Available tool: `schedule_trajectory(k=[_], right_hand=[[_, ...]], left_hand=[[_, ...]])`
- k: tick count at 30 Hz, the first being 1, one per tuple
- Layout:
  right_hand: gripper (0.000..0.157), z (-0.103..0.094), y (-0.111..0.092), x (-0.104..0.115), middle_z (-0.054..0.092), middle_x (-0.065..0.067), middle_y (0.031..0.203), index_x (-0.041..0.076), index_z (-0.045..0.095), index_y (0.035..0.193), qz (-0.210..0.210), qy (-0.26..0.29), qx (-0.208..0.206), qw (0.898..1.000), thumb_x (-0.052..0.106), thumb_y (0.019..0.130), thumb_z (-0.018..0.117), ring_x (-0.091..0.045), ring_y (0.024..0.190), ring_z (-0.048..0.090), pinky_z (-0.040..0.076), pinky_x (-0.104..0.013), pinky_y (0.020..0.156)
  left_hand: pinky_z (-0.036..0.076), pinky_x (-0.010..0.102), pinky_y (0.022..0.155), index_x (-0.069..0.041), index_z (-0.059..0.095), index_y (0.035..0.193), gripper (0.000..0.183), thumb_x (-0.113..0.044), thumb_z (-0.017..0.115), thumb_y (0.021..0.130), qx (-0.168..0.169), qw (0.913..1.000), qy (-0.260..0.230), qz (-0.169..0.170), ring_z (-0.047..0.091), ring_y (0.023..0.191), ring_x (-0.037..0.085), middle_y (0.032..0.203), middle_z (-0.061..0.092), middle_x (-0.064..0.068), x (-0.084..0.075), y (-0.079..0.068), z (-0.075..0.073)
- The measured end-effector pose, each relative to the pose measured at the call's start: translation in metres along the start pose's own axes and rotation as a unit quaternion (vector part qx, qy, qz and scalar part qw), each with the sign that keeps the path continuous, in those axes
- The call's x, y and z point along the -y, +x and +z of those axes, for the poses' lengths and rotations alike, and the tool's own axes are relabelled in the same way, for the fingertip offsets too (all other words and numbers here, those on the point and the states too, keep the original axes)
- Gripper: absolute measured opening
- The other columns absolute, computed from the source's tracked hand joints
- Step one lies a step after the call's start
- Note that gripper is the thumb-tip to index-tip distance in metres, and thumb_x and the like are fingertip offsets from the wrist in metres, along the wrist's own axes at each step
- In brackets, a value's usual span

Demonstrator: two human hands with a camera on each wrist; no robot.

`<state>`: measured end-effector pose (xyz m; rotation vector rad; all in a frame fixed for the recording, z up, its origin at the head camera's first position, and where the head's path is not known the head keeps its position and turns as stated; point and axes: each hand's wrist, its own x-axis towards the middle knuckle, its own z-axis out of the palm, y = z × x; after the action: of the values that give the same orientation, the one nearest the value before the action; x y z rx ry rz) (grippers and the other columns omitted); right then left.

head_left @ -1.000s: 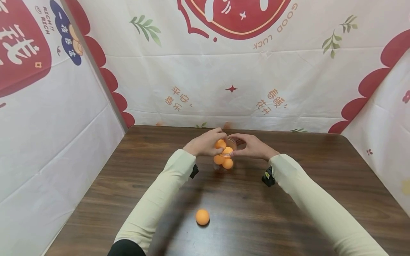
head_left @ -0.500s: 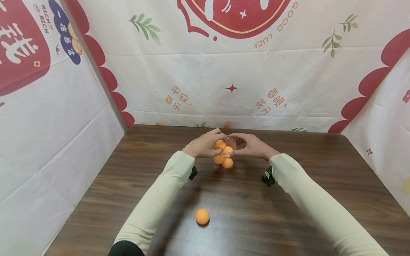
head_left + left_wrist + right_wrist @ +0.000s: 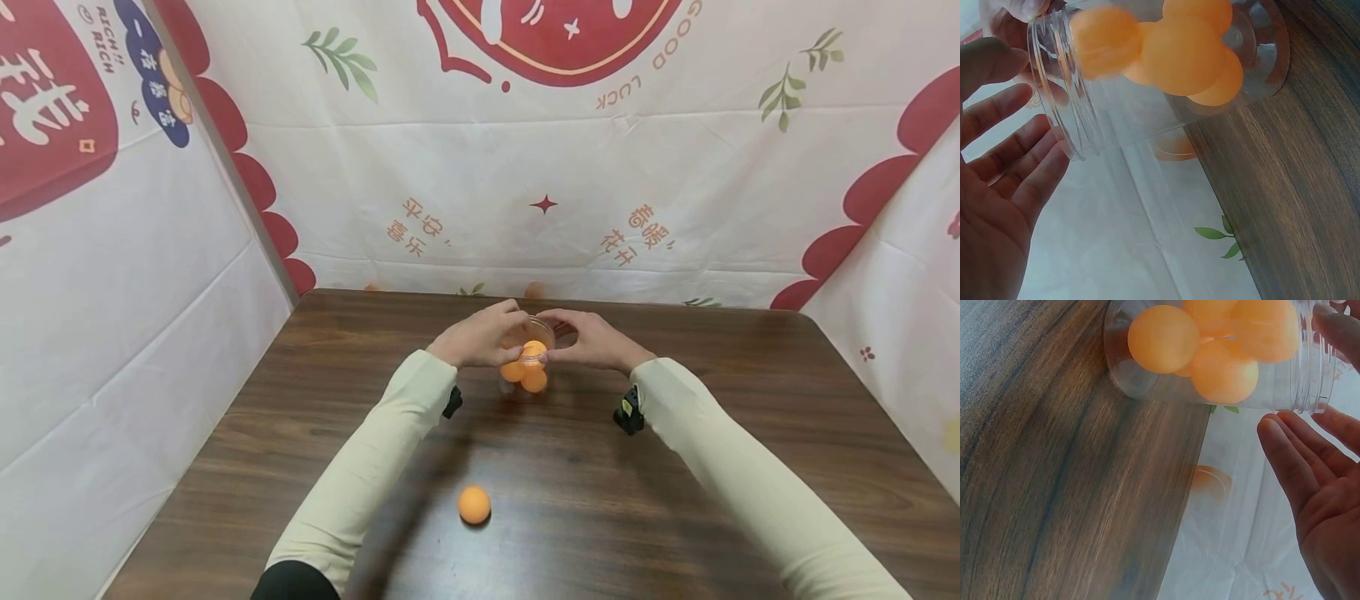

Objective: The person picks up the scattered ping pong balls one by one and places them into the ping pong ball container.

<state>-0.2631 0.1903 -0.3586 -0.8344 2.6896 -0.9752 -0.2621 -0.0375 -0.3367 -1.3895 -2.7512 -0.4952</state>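
A clear screw-neck plastic jar stands on the table near its back edge, with several orange ping-pong balls inside. My right hand holds the jar by its neck, thumb on one side and fingers on the other. At the mouth is my left hand, its fingers loosely spread around the rim and nothing between them. Just inside the neck, a blurred ping-pong ball shows in the left wrist view. Another ping-pong ball lies on the table between my forearms.
The brown wood-grain table reaches back to a white printed cloth. A similar cloth panel rises along the left side, and more cloth hangs at the right.
The ping-pong ball that my left hand was pinching over the jar's mouth has been let go and has dropped into the neck. Both arms and the loose ball stay about where they were.
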Motion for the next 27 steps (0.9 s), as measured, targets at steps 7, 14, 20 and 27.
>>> schedule_trajectory(k=[7,14,20,27], right_hand=[[0.070,0.001,-0.001,-0.001,0.059,-0.012,0.128,0.007,0.048,0.137,-0.003,-0.001,0.000,1.000,0.033,0.079,0.077,-0.028,0.113,0.058,0.050,-0.046,0.092],[0.068,0.000,0.001,-0.002,0.059,-0.014,0.127,0.007,0.048,0.137,-0.013,0.020,0.000,1.000,0.029,0.080,0.078,-0.029,0.114,0.057,0.051,-0.046,0.090],[0.068,0.000,0.002,-0.003,0.059,-0.014,0.127,0.007,0.049,0.137,-0.010,0.018,-0.001,1.000,0.029,0.079,0.078,-0.028,0.113,0.058,0.053,-0.041,0.088],[0.069,0.001,0.002,-0.003,0.059,-0.014,0.128,0.007,0.048,0.137,-0.008,0.004,-0.005,1.000,0.031,0.079,0.078,-0.029,0.113,0.058,0.049,-0.049,0.093]], left_hand=[[0.048,0.026,0.074,-0.004,0.061,0.116,0.029,-0.015,0.065,0.089,0.005,1.0000,0.001,-0.001,0.056,0.086,0.020,0.105,0.054,0.010,-0.001,-0.001,0.001],[0.047,0.025,0.072,-0.004,0.060,0.119,0.033,-0.017,0.065,0.089,0.003,0.9999,0.010,0.011,0.051,0.084,0.017,0.104,0.053,0.010,-0.003,-0.004,-0.002],[0.048,0.023,0.069,-0.004,0.062,0.115,0.029,-0.015,0.064,0.089,0.000,0.9999,0.004,0.012,0.055,0.080,0.016,0.104,0.054,0.011,-0.006,-0.013,-0.008],[0.050,0.025,0.079,-0.006,0.061,0.112,0.025,-0.017,0.063,0.089,0.007,0.9999,0.005,0.011,0.060,0.089,0.017,0.105,0.055,0.011,-0.013,-0.031,-0.015]])
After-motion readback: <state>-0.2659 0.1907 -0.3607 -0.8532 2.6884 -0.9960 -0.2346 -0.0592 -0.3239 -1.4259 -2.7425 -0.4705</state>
